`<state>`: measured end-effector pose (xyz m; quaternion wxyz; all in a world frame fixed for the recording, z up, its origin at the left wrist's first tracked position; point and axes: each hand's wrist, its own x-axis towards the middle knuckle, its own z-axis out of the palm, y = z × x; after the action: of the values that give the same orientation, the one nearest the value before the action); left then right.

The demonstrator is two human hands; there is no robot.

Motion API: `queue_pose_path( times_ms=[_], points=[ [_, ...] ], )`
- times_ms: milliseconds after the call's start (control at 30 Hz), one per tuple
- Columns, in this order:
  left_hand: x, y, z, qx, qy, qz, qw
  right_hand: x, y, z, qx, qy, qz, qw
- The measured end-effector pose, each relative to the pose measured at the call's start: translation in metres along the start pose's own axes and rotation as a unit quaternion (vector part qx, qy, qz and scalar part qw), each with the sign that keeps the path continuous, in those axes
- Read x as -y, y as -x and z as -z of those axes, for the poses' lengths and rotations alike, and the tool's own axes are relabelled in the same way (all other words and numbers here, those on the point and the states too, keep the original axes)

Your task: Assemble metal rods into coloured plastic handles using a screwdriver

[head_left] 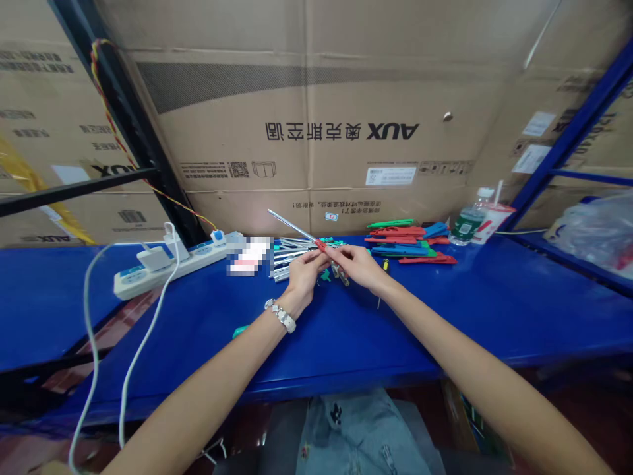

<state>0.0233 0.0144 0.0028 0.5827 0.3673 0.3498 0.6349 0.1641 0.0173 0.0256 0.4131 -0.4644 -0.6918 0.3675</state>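
Cardboard boxes [346,99] rose behind a blue desk [198,356], their printing upside down. Above the desk, between both hands, was a red plastic piece [322,247] with a thin metal rod [291,224] slanting from it to the upper left. The left hand [302,272] and the right hand [360,267] met there, the fingers of each clamped on the red piece. Silver rods [283,259] lay beneath and beside the left hand. Right of the hands, red, blue and green plastic pieces [403,233] sat in a pile, near a bottle [465,225] and a cup [491,224]. A yellow-and-black screwdriver [385,266] lay just beside the right forearm. At the far left, a white power strip [185,266] held plugged-in chargers [154,257].
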Motion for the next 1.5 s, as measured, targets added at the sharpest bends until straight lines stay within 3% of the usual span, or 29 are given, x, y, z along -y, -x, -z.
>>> queue_pose_path(
  times_ms=[233,433,700,833,900,1033,1233,1400,1500],
  points=[
    [0.008,-0.006,0.002,-0.024,0.0,-0.014,1.0,-0.003,-0.006,-0.007,-0.021,-0.066,-0.029,0.997],
    [0.006,-0.006,0.001,-0.02,-0.007,-0.026,0.999,-0.004,-0.012,-0.007,-0.039,-0.065,0.011,0.997],
    [0.006,-0.009,-0.004,-0.038,0.029,-0.031,0.998,0.0,-0.018,-0.016,-0.074,-0.122,-0.027,0.989],
    [0.004,-0.009,-0.005,-0.036,0.035,-0.031,0.998,-0.002,-0.025,-0.007,-0.104,-0.114,-0.058,0.986],
    [0.002,-0.009,-0.006,-0.019,0.029,-0.024,0.999,-0.003,-0.029,0.001,-0.087,-0.107,-0.068,0.988],
    [0.002,-0.007,-0.008,0.008,0.006,-0.003,1.0,-0.003,-0.038,0.011,-0.029,-0.024,-0.012,0.999],
    [-0.002,-0.009,-0.003,-0.033,-0.029,-0.015,0.999,0.002,-0.043,0.014,-0.055,0.169,0.049,0.983],
    [-0.009,-0.013,-0.003,-0.08,-0.028,-0.022,0.996,-0.002,-0.026,0.02,-0.031,0.179,0.082,0.98],
    [-0.011,-0.014,-0.004,-0.096,-0.025,-0.023,0.995,-0.001,-0.017,0.024,-0.017,0.25,0.115,0.961]
  ],
)
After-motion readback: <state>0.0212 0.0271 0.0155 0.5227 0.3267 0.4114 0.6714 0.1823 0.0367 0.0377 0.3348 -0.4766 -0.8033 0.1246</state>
